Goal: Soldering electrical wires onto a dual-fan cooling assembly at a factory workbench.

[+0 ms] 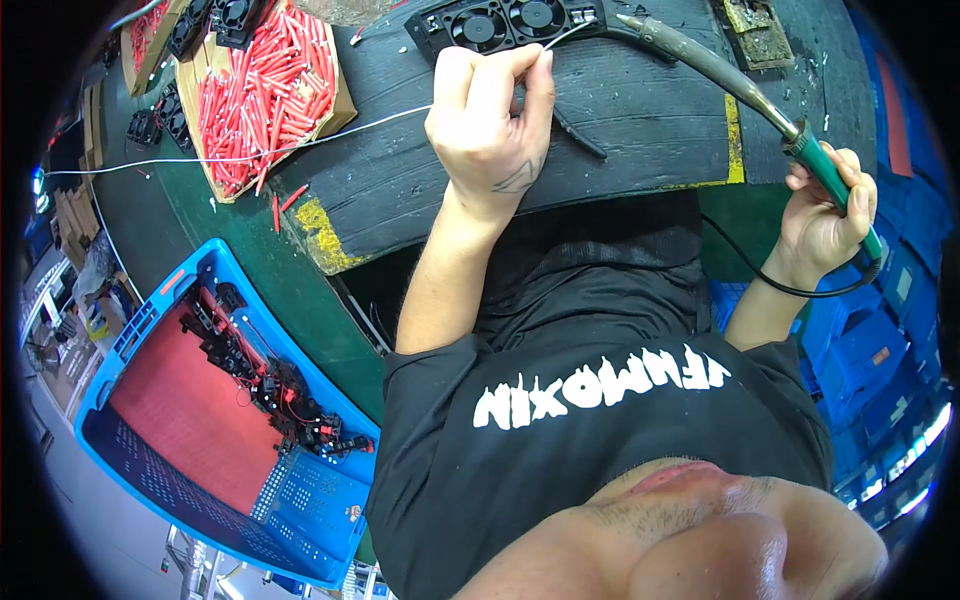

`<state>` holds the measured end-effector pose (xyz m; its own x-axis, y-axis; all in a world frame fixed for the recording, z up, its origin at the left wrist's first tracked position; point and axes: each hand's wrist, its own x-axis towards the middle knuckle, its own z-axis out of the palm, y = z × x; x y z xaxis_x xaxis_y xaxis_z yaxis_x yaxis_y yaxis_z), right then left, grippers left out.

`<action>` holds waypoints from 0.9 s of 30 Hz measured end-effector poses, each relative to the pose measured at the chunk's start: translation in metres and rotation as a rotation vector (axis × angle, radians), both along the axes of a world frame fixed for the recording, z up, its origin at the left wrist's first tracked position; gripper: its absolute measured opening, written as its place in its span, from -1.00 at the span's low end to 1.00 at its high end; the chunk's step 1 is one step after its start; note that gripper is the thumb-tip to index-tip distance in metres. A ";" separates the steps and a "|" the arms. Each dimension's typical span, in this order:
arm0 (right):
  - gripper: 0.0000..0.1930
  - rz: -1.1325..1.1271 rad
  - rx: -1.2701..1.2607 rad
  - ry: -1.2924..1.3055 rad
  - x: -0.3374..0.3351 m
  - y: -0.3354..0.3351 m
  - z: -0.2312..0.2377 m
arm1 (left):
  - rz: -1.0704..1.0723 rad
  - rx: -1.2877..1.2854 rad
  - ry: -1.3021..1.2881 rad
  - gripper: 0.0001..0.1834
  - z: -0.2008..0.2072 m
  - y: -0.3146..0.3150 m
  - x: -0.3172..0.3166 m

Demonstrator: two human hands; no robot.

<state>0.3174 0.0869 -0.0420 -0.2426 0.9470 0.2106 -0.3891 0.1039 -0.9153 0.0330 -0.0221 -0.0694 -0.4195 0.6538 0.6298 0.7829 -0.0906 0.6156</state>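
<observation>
My left hand [490, 125] is closed, pinching a thin strand of solder wire [385, 122] between thumb and fingers. The wire trails away to the left, and its short free end points at the right end of a black twin-fan unit [505, 22]. That unit lies at the far edge of the view, just beyond my left hand. In my right hand [825, 215] is a soldering iron [725, 78], gripped by its green handle. Its tip is close to the fan unit's right end; whether they touch I cannot tell. A black cable [580, 135] lies beside my left hand.
Left of the bench mat [390, 185], a cardboard box [345, 95] holds many short red wires. Loose black fans [145, 127] lie near it. A blue crate [225, 262] with black wired parts stands lower left. A metal stand [765, 50] sits far right; blue bins [860, 350] are stacked at right.
</observation>
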 end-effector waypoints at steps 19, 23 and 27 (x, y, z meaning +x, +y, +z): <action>-0.69 0.056 -0.013 0.018 -0.012 0.002 -0.004 | 0.011 -0.018 -0.014 -0.91 0.001 0.002 -0.001; -0.69 0.058 -0.022 0.043 -0.013 0.003 -0.005 | 0.009 -0.011 -0.024 -0.91 0.000 0.003 0.000; -0.69 0.058 -0.012 0.019 -0.014 0.004 -0.005 | -0.009 0.038 0.033 -0.88 -0.004 0.004 -0.003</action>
